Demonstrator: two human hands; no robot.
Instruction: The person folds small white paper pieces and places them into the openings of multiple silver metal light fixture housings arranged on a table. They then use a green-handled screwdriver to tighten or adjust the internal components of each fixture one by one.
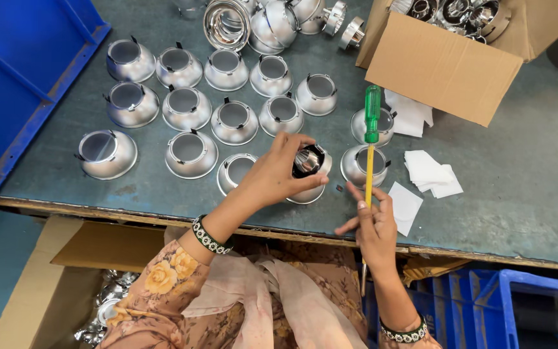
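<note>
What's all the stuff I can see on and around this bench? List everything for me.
silver reflector cups: about seventeen, shiny metal, in rows on the grey bench
held reflector cup: one, silver, under the left hand
screwdriver: one, green handle, yellow shaft, in the right hand
white paper squares: a small scatter, right of the cups
open cardboard box: one, brown, top right, holding shiny metal parts
loose chrome rings: several, top centre
blue bin: one, far left
blue crates: lower right, under the bench
cardboard box: one, lower left, with metal parts
left hand: gripping the held cup
right hand: gripping the screwdriver
</note>
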